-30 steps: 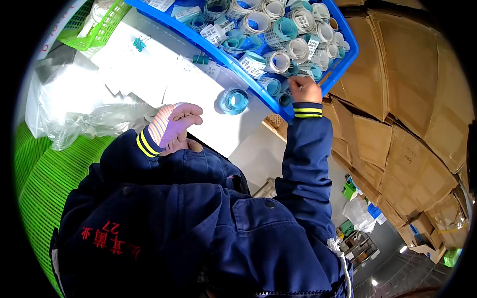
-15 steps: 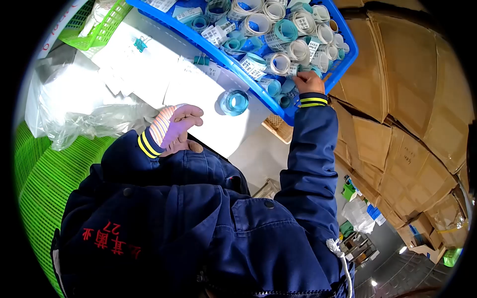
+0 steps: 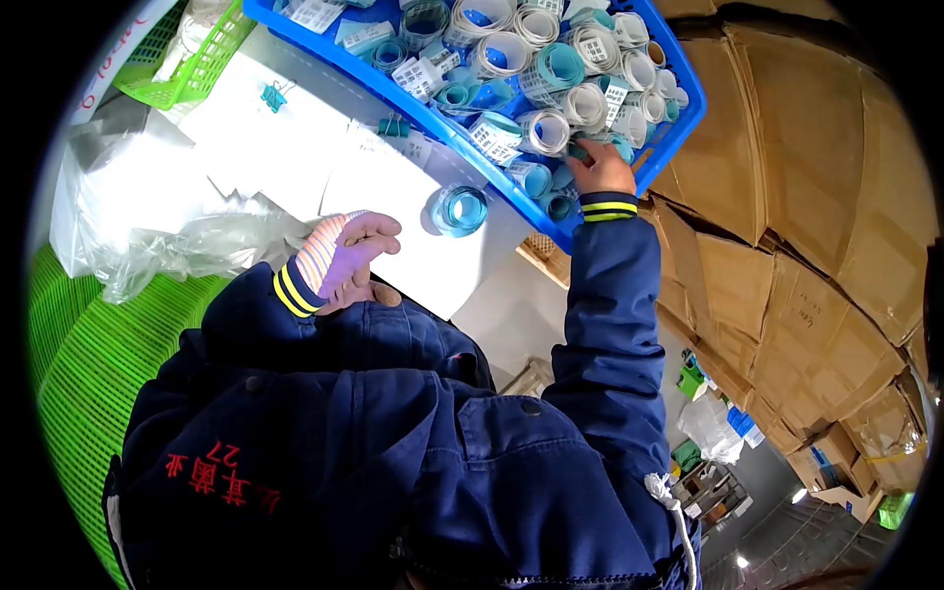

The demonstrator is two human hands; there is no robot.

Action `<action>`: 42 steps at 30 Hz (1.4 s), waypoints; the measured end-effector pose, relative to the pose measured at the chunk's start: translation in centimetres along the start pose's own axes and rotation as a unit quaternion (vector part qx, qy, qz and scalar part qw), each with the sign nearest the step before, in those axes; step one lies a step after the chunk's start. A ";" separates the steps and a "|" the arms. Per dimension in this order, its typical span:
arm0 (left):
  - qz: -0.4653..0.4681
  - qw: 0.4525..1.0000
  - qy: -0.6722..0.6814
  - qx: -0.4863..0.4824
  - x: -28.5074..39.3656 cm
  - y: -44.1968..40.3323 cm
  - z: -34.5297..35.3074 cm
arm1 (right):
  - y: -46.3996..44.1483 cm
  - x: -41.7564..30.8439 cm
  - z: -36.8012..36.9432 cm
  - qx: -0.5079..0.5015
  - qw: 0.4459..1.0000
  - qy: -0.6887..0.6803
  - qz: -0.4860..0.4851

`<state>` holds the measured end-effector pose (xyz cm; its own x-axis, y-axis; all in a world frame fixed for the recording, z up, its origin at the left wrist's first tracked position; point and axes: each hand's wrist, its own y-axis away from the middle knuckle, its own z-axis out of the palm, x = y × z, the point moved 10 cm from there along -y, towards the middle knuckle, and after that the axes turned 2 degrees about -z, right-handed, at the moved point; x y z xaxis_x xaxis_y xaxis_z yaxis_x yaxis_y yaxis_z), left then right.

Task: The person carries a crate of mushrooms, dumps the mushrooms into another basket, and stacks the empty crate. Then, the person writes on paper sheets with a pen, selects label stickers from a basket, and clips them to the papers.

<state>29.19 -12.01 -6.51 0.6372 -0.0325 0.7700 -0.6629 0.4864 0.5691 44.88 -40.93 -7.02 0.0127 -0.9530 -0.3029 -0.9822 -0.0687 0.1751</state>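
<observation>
**Red 27 on your jacket**

Your chest carries red embroidery, upside down in the head view: the characters 茸菌业, with one more before them partly lost in a fold, and the number beneath. White labels on the rolls in your blue crate bear dark print too small to read. Handwriting on the cardboard at your right, and red marks on the white panel at upper left, you cannot make out.

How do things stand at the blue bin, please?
Right grip in bin, hold unclear; rolls crowd close. Left grip gloved, seemingly empty. Single roll outside bin.
</observation>
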 end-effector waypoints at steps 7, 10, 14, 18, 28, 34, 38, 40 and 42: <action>-0.082 0.959 0.270 0.012 -0.9 0.2 1.0 | 1.2 -6.6 -1.8 0.052 0.994 -0.049 -0.082; -0.162 0.944 0.286 -0.006 -1.2 0.9 2.7 | 0.9 -7.5 -0.8 0.077 0.990 -0.015 -0.116; -0.005 0.998 -0.044 -0.042 -2.2 0.9 1.6 | 0.7 -7.9 -1.9 0.132 0.982 -0.006 -0.132; 0.089 0.986 -0.138 -0.018 0.0 1.0 0.1 | 1.0 -7.9 -1.9 0.110 0.986 -0.028 -0.126; 0.191 0.961 -0.193 -0.059 2.1 0.2 1.3 | 4.0 -0.7 -7.6 0.181 0.982 -0.058 -0.002; 0.317 0.861 -0.394 -0.042 3.7 1.3 2.9 | 5.5 0.9 -4.3 0.035 0.997 -0.063 0.006; 0.280 0.887 -0.363 -0.046 2.6 0.3 2.6 | 4.9 1.5 -4.7 0.064 0.997 0.020 0.046; 0.256 0.902 -0.342 -0.055 2.3 -0.1 2.5 | 4.1 0.7 -4.1 0.112 0.991 0.051 -0.045; 0.248 0.904 -0.343 -0.063 2.1 -0.4 2.7 | 3.5 0.9 -3.1 0.102 0.989 0.085 -0.056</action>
<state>29.73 -14.61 -4.29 -0.1484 -0.2951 0.9439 -0.7230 0.6836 0.1001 42.08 -42.93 -3.73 0.1383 -0.9799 -0.1437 -0.9900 -0.1325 -0.0495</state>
